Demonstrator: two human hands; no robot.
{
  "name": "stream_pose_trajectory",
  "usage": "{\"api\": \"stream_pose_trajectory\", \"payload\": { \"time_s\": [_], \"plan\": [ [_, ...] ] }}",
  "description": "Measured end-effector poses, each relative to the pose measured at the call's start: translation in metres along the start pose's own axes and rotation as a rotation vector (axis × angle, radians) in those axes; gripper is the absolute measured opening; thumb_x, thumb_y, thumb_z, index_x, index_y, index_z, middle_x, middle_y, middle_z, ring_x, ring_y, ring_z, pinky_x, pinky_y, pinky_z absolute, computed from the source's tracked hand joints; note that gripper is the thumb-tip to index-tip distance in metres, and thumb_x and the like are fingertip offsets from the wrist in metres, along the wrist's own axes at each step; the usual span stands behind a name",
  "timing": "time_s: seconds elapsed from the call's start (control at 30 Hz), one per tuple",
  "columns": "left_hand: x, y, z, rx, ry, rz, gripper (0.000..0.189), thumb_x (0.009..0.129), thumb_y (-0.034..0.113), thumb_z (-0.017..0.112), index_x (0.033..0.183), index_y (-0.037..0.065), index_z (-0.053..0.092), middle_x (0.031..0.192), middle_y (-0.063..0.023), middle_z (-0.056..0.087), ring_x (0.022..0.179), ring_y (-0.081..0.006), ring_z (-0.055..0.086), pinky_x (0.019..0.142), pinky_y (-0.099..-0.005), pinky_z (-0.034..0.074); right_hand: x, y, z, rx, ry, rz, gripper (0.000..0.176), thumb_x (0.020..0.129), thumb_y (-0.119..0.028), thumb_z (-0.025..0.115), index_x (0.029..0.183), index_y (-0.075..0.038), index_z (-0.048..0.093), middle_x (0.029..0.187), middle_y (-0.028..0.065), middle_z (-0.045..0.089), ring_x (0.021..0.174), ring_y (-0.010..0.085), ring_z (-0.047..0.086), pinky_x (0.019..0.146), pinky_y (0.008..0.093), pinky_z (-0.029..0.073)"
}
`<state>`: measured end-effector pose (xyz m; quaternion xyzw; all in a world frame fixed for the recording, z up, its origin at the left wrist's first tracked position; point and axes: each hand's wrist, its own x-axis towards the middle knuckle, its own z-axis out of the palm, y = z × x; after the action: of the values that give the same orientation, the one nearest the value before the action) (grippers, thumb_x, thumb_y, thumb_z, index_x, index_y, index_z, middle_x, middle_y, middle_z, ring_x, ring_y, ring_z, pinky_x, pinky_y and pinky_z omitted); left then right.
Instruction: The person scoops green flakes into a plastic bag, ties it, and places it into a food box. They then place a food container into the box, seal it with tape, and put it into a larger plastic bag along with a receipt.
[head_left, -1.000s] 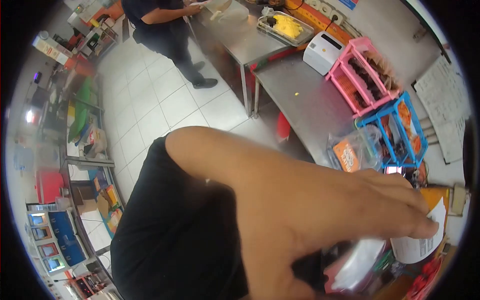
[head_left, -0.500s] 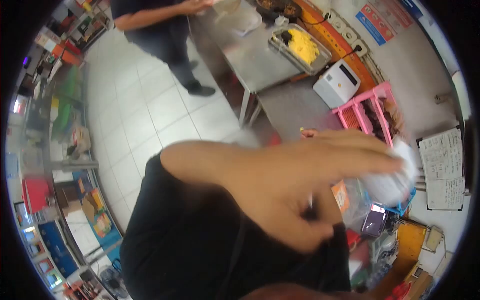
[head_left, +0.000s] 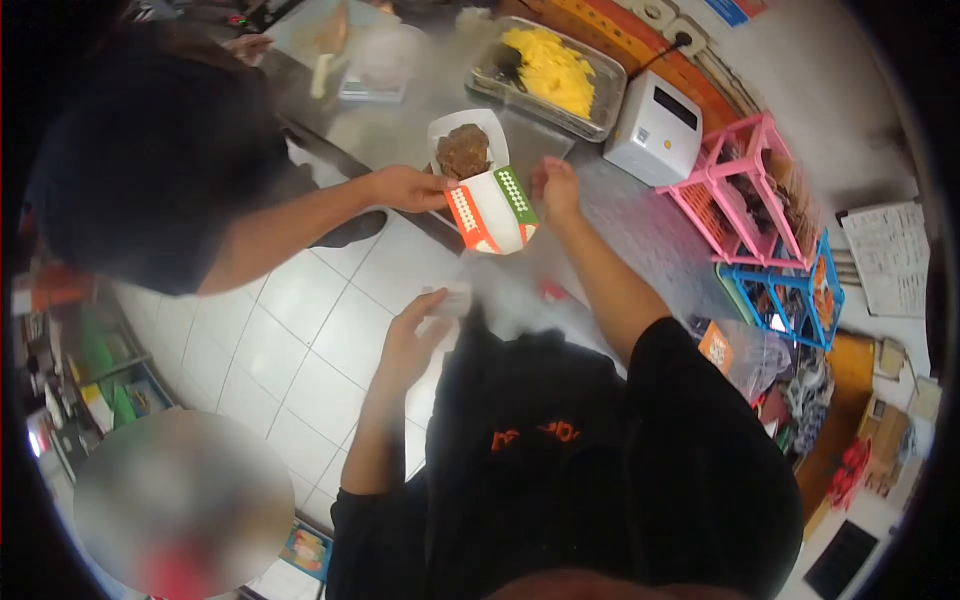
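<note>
in the head view, our left hand (head_left: 412, 338) was raised over the white tiled floor (head_left: 300, 300), its fingers pinched on a small blurred white paper slip (head_left: 450, 298). our right hand (head_left: 556, 188) hung just beside the open white paper box with orange and green flaps (head_left: 490, 208). its fingers were curled, and we could not tell whether they gripped anything. a co-worker's hand (head_left: 405, 188) held the box's other side, with 1 brown fried piece (head_left: 463, 150) inside. a boxy white plastic printer (head_left: 655, 125) stood on the grey steel table (head_left: 640, 225) nearby.
</note>
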<state>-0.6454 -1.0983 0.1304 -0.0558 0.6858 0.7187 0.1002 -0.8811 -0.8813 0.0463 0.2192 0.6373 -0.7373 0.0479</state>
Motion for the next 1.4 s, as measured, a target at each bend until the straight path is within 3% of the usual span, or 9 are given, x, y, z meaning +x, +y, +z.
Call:
{"api": "stream_pose_trajectory", "payload": {
  "time_s": [0.23,0.33,0.4,0.73,0.93,1.0,1.13,1.23,1.4],
  "plan": [
    [0.055,-0.044,0.041,0.173,-0.178,-0.189,0.042,0.087,0.023,0.06,0.121,-0.001,0.054,0.111,-0.0101,0.06,0.104,-0.0194,0.054,0.093,-0.0326,0.038,0.07,-0.047,0.023,-0.555,-0.325,-0.487,0.032,0.087,-0.018,0.059,0.115,-0.003,0.059,0.101,0.009,0.065,0.088,0.0169,0.062,0.077,0.0289,0.049],
    [0.082,-0.071,0.07,-0.083,-0.113,0.052,0.039,0.088,0.028,0.06,0.111,-0.003,0.057,0.097,-0.0078,0.06,0.095,-0.0166,0.054,0.086,-0.0298,0.04,0.088,-0.052,0.047,-0.687,-0.575,-0.478,0.034,0.087,-0.022,0.06,0.116,-0.004,0.059,0.107,0.0082,0.065,0.096,0.0194,0.061,0.081,0.0319,0.049],
    [0.098,-0.065,0.086,-0.162,0.107,-0.25,0.029,0.089,0.025,0.057,0.103,-0.001,0.057,0.091,-0.0081,0.06,0.081,-0.0149,0.055,0.072,-0.031,0.044,0.092,-0.053,0.052,-1.175,-0.784,-0.59,0.032,0.083,-0.021,0.058,0.111,-0.007,0.064,0.108,0.0141,0.064,0.097,0.0286,0.062,0.085,0.0365,0.048],
    [0.105,-0.012,0.071,-0.436,0.409,-0.198,0.029,0.085,0.013,0.055,0.107,-0.006,0.056,0.097,-0.0093,0.062,0.084,-0.0154,0.059,0.08,-0.0276,0.043,0.064,-0.056,-0.034,-1.185,-0.527,-0.63,0.019,0.079,-0.016,0.057,0.09,-0.003,0.067,0.087,0.0174,0.065,0.083,0.0321,0.063,0.075,0.0408,0.049],
    [0.132,0.035,0.033,-0.165,0.026,-0.193,0.021,0.082,0.009,0.058,0.097,-0.003,0.064,0.089,-0.0056,0.065,0.08,-0.0101,0.056,0.075,-0.025,0.042,-0.032,-0.048,-0.153,-0.602,-0.289,0.023,0.012,0.076,-0.005,0.056,0.087,-0.002,0.06,0.073,0.0076,0.062,0.076,0.0178,0.062,0.062,0.0311,0.049],
    [0.157,0.086,0.034,0.063,-0.272,-0.236,0.022,0.08,0.011,0.06,0.098,-0.003,0.065,0.087,-0.0036,0.065,0.077,-0.0096,0.055,0.073,-0.0263,0.043,-0.08,-0.045,-0.19,-0.101,-0.326,0.112,0.034,0.077,-0.004,0.055,0.111,-0.006,0.052,0.091,0.0048,0.059,0.082,0.0141,0.061,0.064,0.0282,0.05],
    [0.211,0.177,0.118,0.449,-0.785,0.053,0.027,0.078,0.016,0.064,0.099,-0.002,0.065,0.085,-0.002,0.065,0.075,-0.009,0.056,0.073,-0.0264,0.045,-0.191,-0.078,-0.241,0.323,-0.32,0.072,0.068,0.073,-0.001,0.062,0.134,-0.008,0.031,0.116,0.0077,0.053,0.098,0.0186,0.058,0.078,0.0314,0.051],
    [0.205,0.229,0.189,0.696,-0.792,0.262,0.028,0.078,0.015,0.065,0.099,-0.003,0.064,0.085,-0.0031,0.066,0.076,-0.01,0.059,0.074,-0.025,0.046,-0.258,-0.094,-0.258,0.506,-0.368,-0.042,0.103,0.062,0.003,0.077,0.144,-0.008,0.014,0.134,0.0101,0.042,0.126,0.0241,0.041,0.104,0.0393,0.036],
    [0.135,0.245,0.384,0.507,-1.25,0.042,0.027,0.078,0.014,0.064,0.099,-0.003,0.064,0.089,-0.0074,0.066,0.08,-0.0121,0.062,0.075,-0.0249,0.047,-0.336,-0.079,-0.382,0.536,-0.23,-0.189,0.084,0.069,-0.003,0.075,0.139,-0.001,0.029,0.134,0.0124,0.045,0.125,0.0248,0.044,0.105,0.0413,0.034]
  ]
}}
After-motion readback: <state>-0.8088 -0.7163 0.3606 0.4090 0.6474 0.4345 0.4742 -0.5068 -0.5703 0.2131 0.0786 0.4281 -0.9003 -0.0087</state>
